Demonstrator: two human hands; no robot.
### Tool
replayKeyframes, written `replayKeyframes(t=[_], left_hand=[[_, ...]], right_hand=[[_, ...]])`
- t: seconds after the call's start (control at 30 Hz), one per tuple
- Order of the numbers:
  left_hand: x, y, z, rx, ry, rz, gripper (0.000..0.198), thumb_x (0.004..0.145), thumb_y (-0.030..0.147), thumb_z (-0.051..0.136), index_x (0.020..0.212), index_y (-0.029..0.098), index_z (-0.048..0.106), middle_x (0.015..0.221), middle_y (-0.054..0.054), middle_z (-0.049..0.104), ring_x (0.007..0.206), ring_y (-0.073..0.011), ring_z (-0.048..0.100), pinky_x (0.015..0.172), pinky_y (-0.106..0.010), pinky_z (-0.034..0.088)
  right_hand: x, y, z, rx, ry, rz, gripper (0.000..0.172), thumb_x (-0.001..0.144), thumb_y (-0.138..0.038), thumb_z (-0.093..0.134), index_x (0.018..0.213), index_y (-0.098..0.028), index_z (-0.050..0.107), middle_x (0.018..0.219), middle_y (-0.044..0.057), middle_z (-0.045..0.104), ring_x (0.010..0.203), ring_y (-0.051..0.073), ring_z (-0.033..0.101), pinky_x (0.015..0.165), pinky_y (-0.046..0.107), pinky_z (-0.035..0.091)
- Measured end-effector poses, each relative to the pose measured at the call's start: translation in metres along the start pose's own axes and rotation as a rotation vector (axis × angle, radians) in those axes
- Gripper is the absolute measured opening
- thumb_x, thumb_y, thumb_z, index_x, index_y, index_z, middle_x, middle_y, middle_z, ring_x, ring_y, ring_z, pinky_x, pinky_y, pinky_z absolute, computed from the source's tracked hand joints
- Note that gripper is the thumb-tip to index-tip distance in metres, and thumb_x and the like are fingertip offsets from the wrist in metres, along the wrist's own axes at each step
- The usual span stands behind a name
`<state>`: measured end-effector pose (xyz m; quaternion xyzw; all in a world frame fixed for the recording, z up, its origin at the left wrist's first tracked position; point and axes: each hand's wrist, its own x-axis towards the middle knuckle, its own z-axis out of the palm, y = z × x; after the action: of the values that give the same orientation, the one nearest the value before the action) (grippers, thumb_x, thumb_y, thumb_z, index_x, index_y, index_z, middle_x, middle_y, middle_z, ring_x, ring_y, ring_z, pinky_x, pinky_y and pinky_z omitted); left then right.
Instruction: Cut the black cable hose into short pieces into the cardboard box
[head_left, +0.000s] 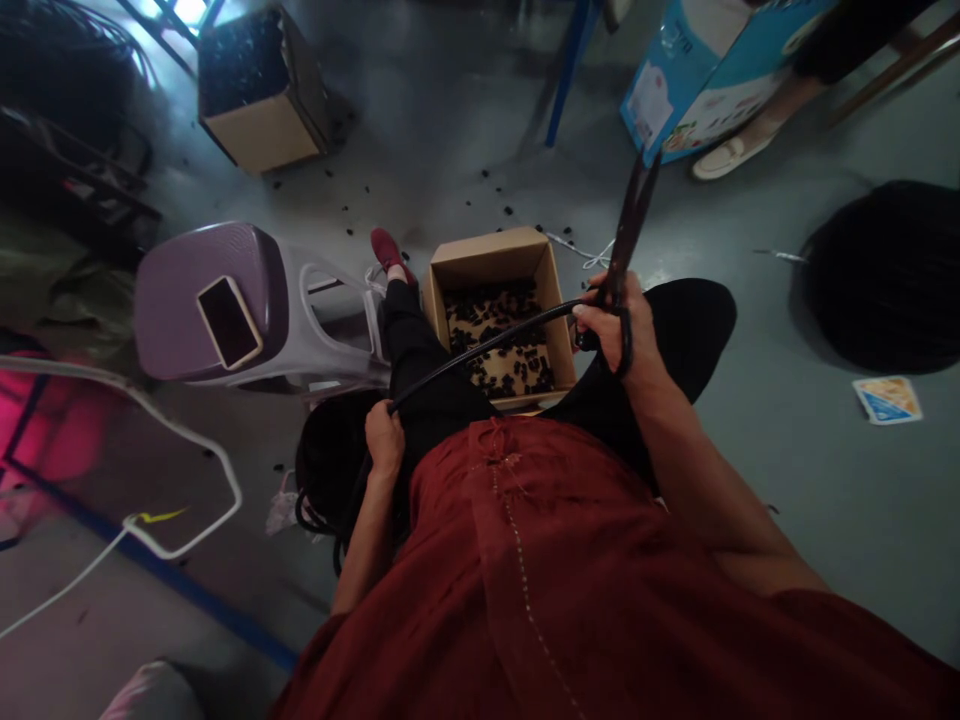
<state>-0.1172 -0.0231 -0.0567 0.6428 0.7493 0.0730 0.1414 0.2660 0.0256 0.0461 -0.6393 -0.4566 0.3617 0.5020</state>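
Observation:
A thin black cord [487, 345] stretches across my lap, over an open cardboard box [491, 247] that holds many small black pieces [502, 330]. My left hand [385, 437] is closed round the cord's lower left part, beside my thigh. At the cord's upper right end, my right hand [616, 318] grips large dark scissors [631, 220] by their handles, with the blades pointing up and slightly apart. The cord also runs to the thumb and fingers of this hand. More black cord hangs below my left hand.
On the left, a purple stool [172, 300] bears a phone [229, 322]. Another box [262, 125] stands at the upper left, and a blue carton [675, 75] near a person's shoe [731, 157]. A black round bundle [889, 275] lies on the right. Small black bits dot the floor.

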Motion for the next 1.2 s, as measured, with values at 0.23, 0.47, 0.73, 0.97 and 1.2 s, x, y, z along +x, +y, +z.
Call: replayKeyframes(t=[0.23, 0.47, 0.73, 0.97, 1.2], left_hand=[[-0.008, -0.019, -0.003, -0.052, -0.057, -0.229, 0.029, 0.09, 0.03, 0.038, 0.113, 0.016, 0.049, 0.096, -0.012, 0.064, 0.086, -0.0217, 0.061, 0.071, -0.029, 0.041], [-0.022, -0.028, -0.019, -0.003, -0.285, -0.14, 0.023, 0.086, 0.035, 0.046, 0.098, 0.02, 0.058, 0.084, -0.009, 0.067, 0.08, -0.0218, 0.064, 0.063, -0.025, 0.039], [-0.06, -0.032, -0.046, -0.109, -0.313, -0.044, 0.03, 0.084, 0.025, 0.045, 0.113, 0.021, 0.051, 0.103, -0.008, 0.063, 0.095, -0.0211, 0.061, 0.081, -0.03, 0.045], [-0.057, 0.034, -0.043, -0.337, -0.139, 0.089, 0.034, 0.085, 0.024, 0.046, 0.119, 0.019, 0.049, 0.117, -0.01, 0.057, 0.108, -0.0209, 0.054, 0.095, -0.035, 0.041], [-0.018, 0.162, -0.041, -0.646, -0.323, 0.433, 0.036, 0.081, 0.015, 0.053, 0.116, 0.019, 0.055, 0.111, -0.01, 0.059, 0.107, -0.0235, 0.054, 0.098, -0.036, 0.039]], right_hand=[[-0.005, -0.031, 0.0, -0.27, -0.078, -0.146, 0.034, 0.074, -0.026, 0.059, 0.107, -0.021, 0.049, 0.087, 0.0, 0.059, 0.073, 0.013, 0.057, 0.071, 0.029, 0.048], [-0.006, -0.036, -0.004, -0.405, -0.084, -0.15, 0.027, 0.077, -0.028, 0.053, 0.104, -0.021, 0.051, 0.082, 0.0, 0.061, 0.067, 0.013, 0.057, 0.072, 0.031, 0.048], [-0.005, -0.037, -0.001, -0.534, -0.132, -0.241, 0.032, 0.077, -0.029, 0.053, 0.107, -0.021, 0.053, 0.084, 0.003, 0.063, 0.068, 0.015, 0.058, 0.068, 0.031, 0.047], [-0.003, -0.051, -0.001, -0.565, -0.107, -0.197, 0.031, 0.074, -0.029, 0.056, 0.104, -0.021, 0.058, 0.076, 0.001, 0.063, 0.064, 0.014, 0.056, 0.068, 0.031, 0.046], [0.002, -0.061, -0.005, -0.65, -0.142, -0.126, 0.033, 0.075, -0.033, 0.057, 0.106, -0.022, 0.06, 0.071, 0.001, 0.062, 0.063, 0.016, 0.057, 0.066, 0.03, 0.045]])
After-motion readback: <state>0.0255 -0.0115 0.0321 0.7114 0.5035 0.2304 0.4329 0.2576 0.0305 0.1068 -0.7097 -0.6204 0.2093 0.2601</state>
